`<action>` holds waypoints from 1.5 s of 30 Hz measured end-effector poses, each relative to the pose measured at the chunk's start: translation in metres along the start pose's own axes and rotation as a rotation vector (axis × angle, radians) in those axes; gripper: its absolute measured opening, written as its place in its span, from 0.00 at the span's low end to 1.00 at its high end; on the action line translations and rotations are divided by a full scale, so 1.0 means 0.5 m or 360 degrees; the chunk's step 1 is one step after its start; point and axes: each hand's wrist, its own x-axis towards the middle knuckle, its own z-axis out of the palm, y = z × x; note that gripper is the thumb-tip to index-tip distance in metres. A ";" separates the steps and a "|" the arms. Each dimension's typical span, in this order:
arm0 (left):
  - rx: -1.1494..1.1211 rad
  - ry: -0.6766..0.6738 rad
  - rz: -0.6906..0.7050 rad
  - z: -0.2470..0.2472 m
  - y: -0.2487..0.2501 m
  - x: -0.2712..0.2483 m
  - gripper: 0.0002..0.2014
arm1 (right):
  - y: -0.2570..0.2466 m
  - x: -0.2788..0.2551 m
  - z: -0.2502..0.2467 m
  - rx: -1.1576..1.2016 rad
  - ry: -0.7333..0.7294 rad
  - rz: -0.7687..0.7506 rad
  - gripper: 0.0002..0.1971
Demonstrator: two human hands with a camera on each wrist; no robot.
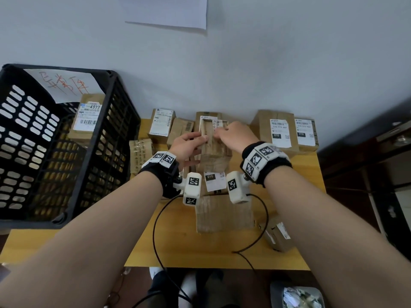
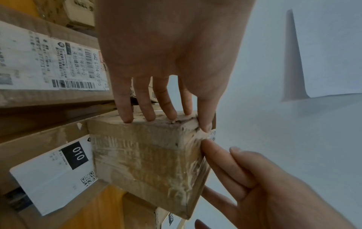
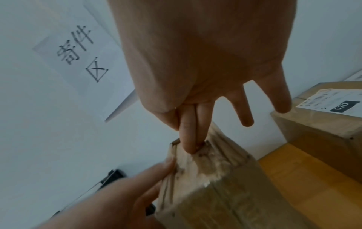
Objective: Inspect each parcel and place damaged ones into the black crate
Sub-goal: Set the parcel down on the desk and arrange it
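Small parcel [image 1: 212, 147] held up over table [image 1: 178, 245], mid-row. L hand [image 1: 185, 146] fingers clamped on side, R hand [image 1: 235, 135] pinching top edge. Prob light, stiff-ish; tape worn (torn corner?). Best grip: flat sides. Black crate [image 1: 106, 152] at left.

Black crate [image 1: 66, 69]: one, at 9 o'clock, with one parcel [image 1: 89, 116] visible inside.
Parcels on the table [image 1: 200, 252]: ten countable, including the held parcel [image 1: 213, 147] at 12 o'clock. Two carry 070 labels at 2 o'clock; one carries a 010 label.
Paper sheets: two.
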 end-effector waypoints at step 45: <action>-0.0190 0.0015 0.0206 0.030 0.308 -0.149 0.07 | -0.157 -0.049 -0.262 0.0860 0.0249 0.0047 0.39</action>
